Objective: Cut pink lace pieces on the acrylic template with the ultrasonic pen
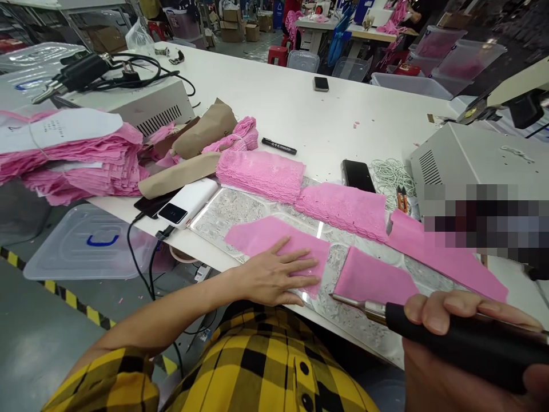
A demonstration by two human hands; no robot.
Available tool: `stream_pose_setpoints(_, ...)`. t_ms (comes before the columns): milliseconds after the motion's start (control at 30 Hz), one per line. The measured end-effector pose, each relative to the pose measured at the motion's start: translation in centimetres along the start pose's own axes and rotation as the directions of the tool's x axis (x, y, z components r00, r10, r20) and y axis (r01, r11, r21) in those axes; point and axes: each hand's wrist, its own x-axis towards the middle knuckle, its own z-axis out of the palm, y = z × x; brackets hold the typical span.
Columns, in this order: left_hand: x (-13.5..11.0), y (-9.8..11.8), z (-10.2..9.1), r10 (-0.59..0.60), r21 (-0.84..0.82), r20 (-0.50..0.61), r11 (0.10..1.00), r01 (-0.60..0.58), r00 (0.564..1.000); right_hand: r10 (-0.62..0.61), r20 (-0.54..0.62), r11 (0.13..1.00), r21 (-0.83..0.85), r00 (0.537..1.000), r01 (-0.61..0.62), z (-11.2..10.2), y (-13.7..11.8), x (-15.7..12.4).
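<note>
My left hand (268, 274) lies flat, fingers spread, on a pink fabric piece (253, 236) with one angled end. In my right hand (454, 332) is a black-handled tool with a slim metal tip (364, 308); its exact kind is unclear. The tip points left, by the lower edge of a smaller pink piece (371, 276); whether it touches cannot be told. Both pieces rest on a grey patterned board (227, 206) under a clear sheet. Behind them are two stacks of pink lace-like pieces (261, 174) (343, 209), and a long pink piece (446, 254) slants off to the right.
Bundled pink fabric (86, 166), a white power bank (189, 200) and a grey box (132, 106) bearing a corded tool (81, 74) stand left. A marker (278, 146), phone (358, 175), tangled string (392, 177) and orange-handled snips (402, 199) lie behind. Another box (476, 166) stands right.
</note>
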Motion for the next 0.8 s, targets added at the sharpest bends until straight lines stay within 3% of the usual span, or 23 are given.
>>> stream_pose_setpoints(500,0.0,0.3,-0.1,0.012,-0.012,-0.036,1.000,-0.012,0.999,-0.055,0.076,0.996,-0.067,0.996,0.060,2.7,0.7,-1.1)
stream_pose_setpoints(800,0.0,0.3,0.0,-0.001,-0.015,-0.020,1.000,0.001,1.000,-0.042,0.135,0.995,-0.085,0.990,0.054,2.9,0.2,-1.2)
